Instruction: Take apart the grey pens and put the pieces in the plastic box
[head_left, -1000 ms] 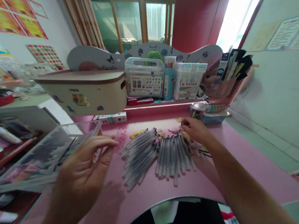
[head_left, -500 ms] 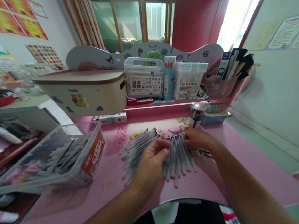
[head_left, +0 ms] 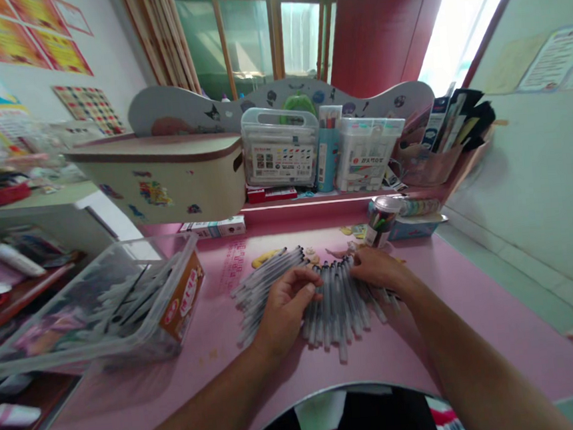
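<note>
The left hand (head_left: 285,303) is half curled at the left edge of a fan of pens (head_left: 336,314), and it partly hides a slanted pile (head_left: 265,280) of more pens to its left. The right hand (head_left: 377,268) has its fingers bent down at the fan's right edge; whether either hand grips a pen I cannot tell. A jar (head_left: 383,214) stands just beyond the right hand, next to a blue box (head_left: 415,228). A clear tub (head_left: 183,306) takes up the left side, holding pens and wrappers. On the shelf (head_left: 315,200) at the back are a lidded bin (head_left: 168,185), a marker case (head_left: 281,154), a blue tube (head_left: 327,164), a second case (head_left: 369,157) and a crammed holder (head_left: 425,164). The desk (head_left: 480,312) is pink, with printed pictures towards the back. Behind are a window (head_left: 247,41), a curtain (head_left: 163,38) and a red cabinet (head_left: 383,26).
</note>
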